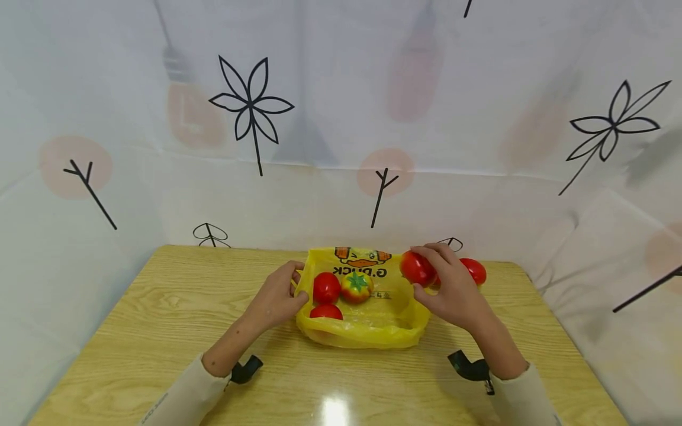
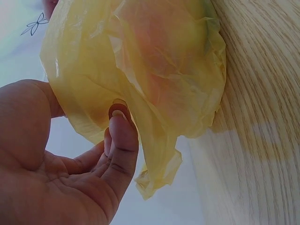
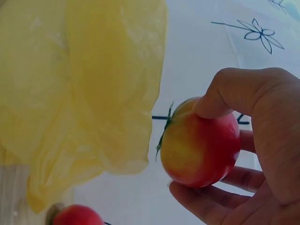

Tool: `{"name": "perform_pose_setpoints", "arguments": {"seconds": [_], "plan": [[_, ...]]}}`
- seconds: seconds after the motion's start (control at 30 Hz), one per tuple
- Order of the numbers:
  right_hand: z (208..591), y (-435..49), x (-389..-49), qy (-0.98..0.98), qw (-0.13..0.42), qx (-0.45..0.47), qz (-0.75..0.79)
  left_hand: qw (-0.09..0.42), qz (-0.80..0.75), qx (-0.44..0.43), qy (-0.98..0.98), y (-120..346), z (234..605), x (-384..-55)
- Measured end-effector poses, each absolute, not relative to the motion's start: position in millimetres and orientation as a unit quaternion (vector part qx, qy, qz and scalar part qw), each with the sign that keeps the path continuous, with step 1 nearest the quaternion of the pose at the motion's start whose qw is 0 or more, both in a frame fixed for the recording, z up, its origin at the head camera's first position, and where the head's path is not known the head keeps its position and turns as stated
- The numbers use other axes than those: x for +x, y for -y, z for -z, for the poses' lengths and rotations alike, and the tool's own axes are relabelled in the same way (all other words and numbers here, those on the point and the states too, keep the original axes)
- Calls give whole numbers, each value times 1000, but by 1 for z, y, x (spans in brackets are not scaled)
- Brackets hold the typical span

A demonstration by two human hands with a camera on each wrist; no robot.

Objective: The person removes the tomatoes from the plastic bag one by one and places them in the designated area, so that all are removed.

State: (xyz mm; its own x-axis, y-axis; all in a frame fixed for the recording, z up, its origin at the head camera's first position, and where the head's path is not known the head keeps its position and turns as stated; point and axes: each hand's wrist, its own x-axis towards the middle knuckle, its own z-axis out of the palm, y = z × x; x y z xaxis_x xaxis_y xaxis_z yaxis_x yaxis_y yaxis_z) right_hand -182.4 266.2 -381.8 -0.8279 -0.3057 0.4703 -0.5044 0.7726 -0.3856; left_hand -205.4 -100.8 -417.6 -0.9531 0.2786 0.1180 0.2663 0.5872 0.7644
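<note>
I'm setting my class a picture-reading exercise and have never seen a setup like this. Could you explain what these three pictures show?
There is no robot here: a person works with two bare hands. The wide picture comes from a camera worn on the head, looking forward and down. The other two come from a camera on each wrist.

On the wood-grain table sits an open yellow plastic bag with a duck print. Inside lie two red tomatoes and one yellow-and-red tomato with a green top. The left hand holds the bag's left edge. The right hand holds another tomato near the bag's right edge. At least one more tomato is outside the bag, on the right.
</note>
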Motion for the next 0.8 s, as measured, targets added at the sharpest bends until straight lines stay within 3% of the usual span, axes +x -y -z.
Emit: {"name": "perform_pose_setpoints", "arguments": {"seconds": [0.47, 0.8], "plan": [[382, -290, -178, 908, 260, 210, -252, 9, -426, 150, -892, 100, 416, -205], [386, -309, -175, 911, 269, 188, -251, 10, -427, 154, -891, 102, 416, -205]]}}
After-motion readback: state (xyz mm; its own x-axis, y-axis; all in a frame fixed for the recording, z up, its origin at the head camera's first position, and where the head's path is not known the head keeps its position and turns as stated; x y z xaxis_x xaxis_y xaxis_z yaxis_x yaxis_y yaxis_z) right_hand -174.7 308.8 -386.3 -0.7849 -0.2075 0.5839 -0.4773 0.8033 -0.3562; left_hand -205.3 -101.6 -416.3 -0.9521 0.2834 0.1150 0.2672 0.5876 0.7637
